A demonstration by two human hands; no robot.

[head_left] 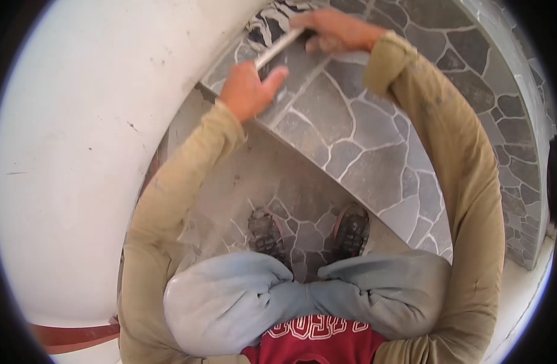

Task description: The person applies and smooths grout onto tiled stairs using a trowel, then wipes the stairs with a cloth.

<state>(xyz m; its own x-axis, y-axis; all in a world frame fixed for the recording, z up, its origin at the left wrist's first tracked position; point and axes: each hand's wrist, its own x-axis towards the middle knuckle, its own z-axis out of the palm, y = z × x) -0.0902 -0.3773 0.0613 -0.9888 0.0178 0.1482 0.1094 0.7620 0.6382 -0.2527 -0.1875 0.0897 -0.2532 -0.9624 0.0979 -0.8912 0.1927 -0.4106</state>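
Observation:
A narrow pale strip [280,48] with a straight edge slants between my two hands over the stone-patterned step. My left hand [249,91] grips its lower left end, the thumb sticking out to the right. At the upper right end, my right hand [333,31] has its fingers closed about the strip, a little blurred. Just beyond the strip, against the white wall, lies a dark patch with pale streaks [267,27]. Smooth grey surface shows under and between the hands, at the step's corner.
The step [375,130] is faced with irregular grey stones and white joints. A curved white wall [84,145] rises on the left. Below the step, my shoes [351,230] rest on stone-patterned floor between my bent knees. A low curved border [521,121] runs along the right.

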